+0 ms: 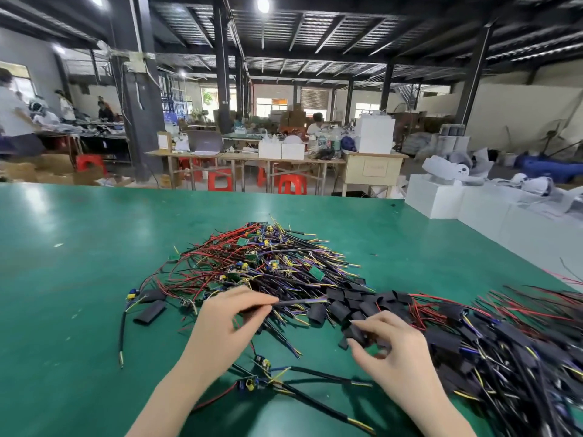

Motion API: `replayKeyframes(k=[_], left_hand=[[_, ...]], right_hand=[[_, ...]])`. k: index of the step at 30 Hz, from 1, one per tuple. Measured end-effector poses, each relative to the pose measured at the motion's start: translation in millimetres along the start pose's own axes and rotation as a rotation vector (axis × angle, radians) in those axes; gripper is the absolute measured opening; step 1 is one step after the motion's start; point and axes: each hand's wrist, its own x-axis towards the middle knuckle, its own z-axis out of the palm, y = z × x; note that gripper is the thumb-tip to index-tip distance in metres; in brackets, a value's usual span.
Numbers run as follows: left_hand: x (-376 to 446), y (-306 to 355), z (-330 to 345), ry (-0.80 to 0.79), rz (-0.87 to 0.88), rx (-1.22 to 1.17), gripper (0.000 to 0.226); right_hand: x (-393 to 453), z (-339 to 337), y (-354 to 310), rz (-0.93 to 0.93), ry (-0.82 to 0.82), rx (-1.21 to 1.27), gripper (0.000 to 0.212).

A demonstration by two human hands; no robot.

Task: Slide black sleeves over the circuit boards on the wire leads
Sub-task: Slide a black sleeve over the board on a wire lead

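Head view: left hand (pixel 225 323) pinches a black lead (pixel 296 301) between thumb and forefinger, tip pointing right. Right hand (pixel 391 351) curls round a black sleeve (pixel 355 334) – blurred green board (pixel 375 351) under its fingers. Loose sleeves (pixel 339 307) lie just beyond the right hand.

Dark steel ceiling beams (pixel 315 36), wooden benches (pixel 246 157), red stools (pixel 291 184).

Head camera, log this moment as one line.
left hand: pinches cable | right hand: holds black sleeve | unsleeved pile: ahead
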Motion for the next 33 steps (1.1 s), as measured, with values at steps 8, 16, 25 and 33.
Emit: replayKeyframes(k=[8, 16, 25, 33], left_hand=[[-19.3, -4.9, 13.4, -0.054, 0.035, 0.030, 0.021], [-26.0, -6.8, 31.4, -0.070, 0.207, 0.247, 0.014], [-32.2, 2.7, 59.2, -0.110, 0.364, 0.315, 0.019], [-35.1, -4.9, 47.9, -0.137, 0.120, 0.290, 0.050]], right_hand=[[-2.7, 7.9, -12.5, -0.107, -0.010, 0.087, 0.029], [-2.7, 7.0, -16.6, -0.323, -0.090, -0.193, 0.025], [-5.6, 19.0, -18.6, -0.366, -0.081, -0.218, 0.019], [-6.5, 11.2, -14.9, -0.200, -0.009, 0.001, 0.014]])
